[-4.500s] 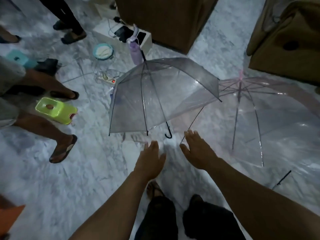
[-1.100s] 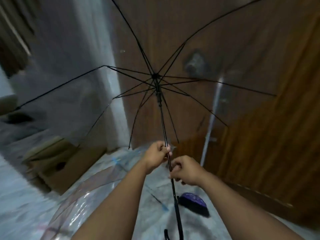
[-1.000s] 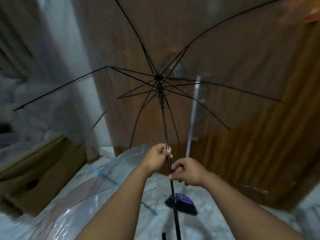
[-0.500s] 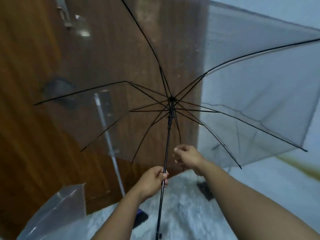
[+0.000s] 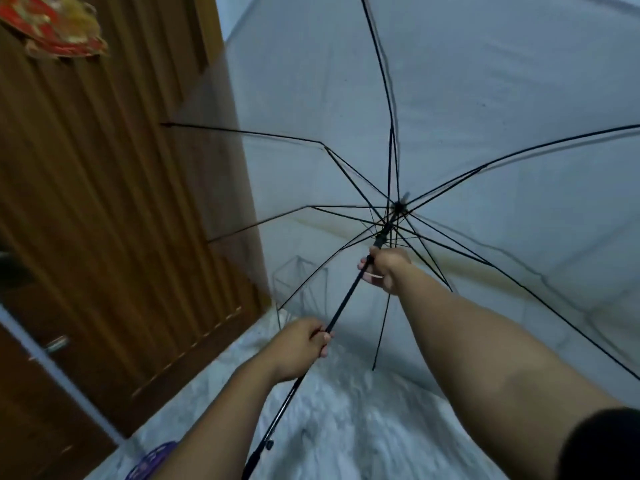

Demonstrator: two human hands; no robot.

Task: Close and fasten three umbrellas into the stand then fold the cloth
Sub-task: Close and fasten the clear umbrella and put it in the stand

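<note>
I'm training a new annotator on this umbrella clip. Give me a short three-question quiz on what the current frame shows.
1. True or false: the umbrella is fully closed.
2. Which hand is higher on the shaft, nearer the ribs? A) left hand B) right hand
3. Fill in: the canopy is ____, so the wall shows through it.

Key: 1. False, its ribs are spread open. 2. B; both hands grip the shaft. 3. Transparent.

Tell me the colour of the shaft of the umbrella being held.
Black. The shaft and ribs are black under a clear canopy, seen in the head view.
</note>
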